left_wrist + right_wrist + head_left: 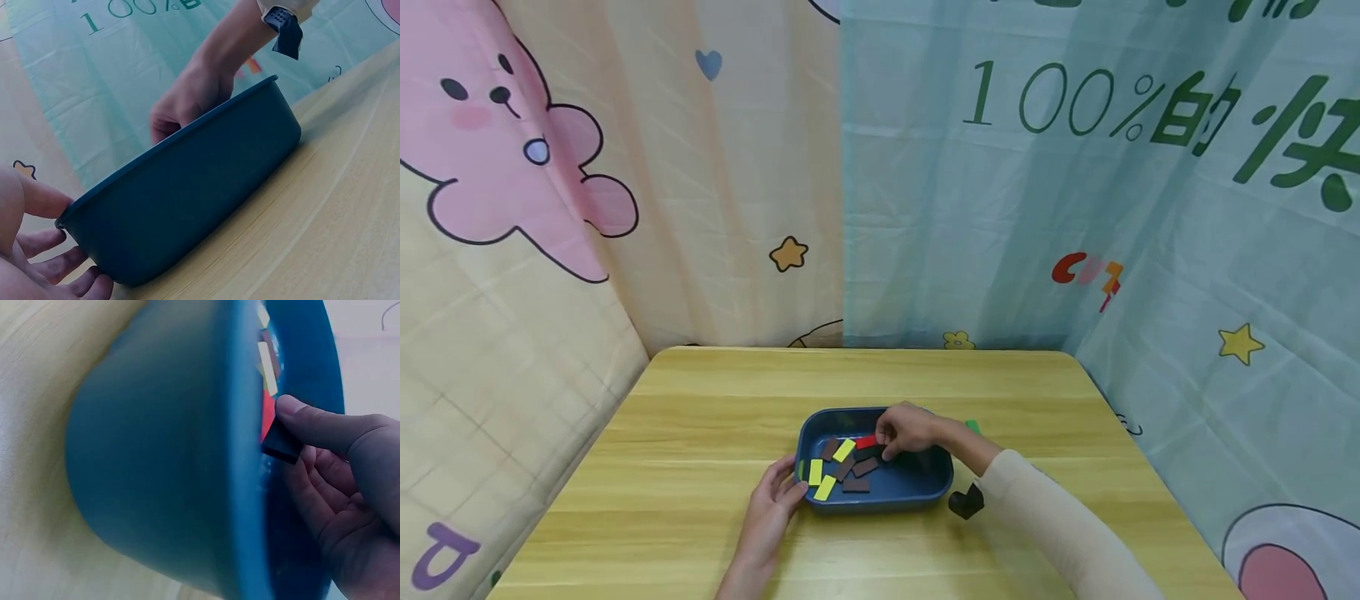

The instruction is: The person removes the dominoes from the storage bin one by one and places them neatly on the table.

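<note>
A dark blue rectangular plastic basin [887, 505] stands on the table. My left hand [769, 498] grips its left end, thumb at the rim and fingers against the outer wall in the left wrist view. My right hand [908, 428] reaches down inside the basin. Between its thumb and fingers it pinches a black flat block [283, 441], seen in the right wrist view. Around it in the basin lie several yellow blocks [816, 472], several brown blocks [856, 485] and a red block [866, 442]. The basin's near wall hides the blocks from the left wrist camera.
A small green piece [973, 426] shows on the wooden table [700, 433], beyond my right forearm. A black object [966, 502] is at my right sleeve. Printed curtains [955, 208] hang behind and at both sides of the table.
</note>
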A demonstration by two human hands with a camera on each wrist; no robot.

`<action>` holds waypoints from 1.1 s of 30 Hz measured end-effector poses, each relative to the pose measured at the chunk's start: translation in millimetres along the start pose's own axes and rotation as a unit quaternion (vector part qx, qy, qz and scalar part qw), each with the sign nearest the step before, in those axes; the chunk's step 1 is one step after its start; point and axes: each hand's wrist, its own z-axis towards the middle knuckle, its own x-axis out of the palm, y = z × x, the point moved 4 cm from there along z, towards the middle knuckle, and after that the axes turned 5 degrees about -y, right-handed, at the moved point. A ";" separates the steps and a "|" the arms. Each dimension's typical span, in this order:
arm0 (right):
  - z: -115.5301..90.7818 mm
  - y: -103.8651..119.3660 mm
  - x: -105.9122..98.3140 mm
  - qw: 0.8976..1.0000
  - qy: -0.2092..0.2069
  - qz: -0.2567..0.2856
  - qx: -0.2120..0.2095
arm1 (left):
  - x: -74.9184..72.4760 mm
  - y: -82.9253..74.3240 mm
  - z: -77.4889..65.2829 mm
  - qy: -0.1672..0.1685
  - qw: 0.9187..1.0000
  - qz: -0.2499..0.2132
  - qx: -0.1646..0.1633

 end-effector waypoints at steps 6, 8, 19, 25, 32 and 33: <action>-2.9 2.2 -11.3 0.999 -0.041 0.019 -0.009 | 0.4 1.7 -1.1 -0.001 1.000 0.000 0.006; -3.8 2.6 -14.4 0.998 -0.050 0.026 -0.004 | 0.5 1.8 -0.9 0.001 1.000 -0.001 0.008; -19.2 -2.9 -27.9 0.990 -0.093 0.099 0.045 | -4.9 5.7 -2.4 -0.002 1.000 0.012 -0.003; -37.0 -25.3 -39.8 0.976 -0.121 0.169 0.063 | -6.4 3.7 -3.0 -0.002 1.000 0.020 0.001; -65.2 -59.8 -60.1 0.963 -0.157 0.180 0.126 | 0.3 3.8 -1.0 0.001 1.000 0.018 -0.002; -68.5 -64.3 -61.5 0.961 -0.160 0.182 0.131 | 0.7 3.6 -0.9 -0.001 1.000 0.018 -0.004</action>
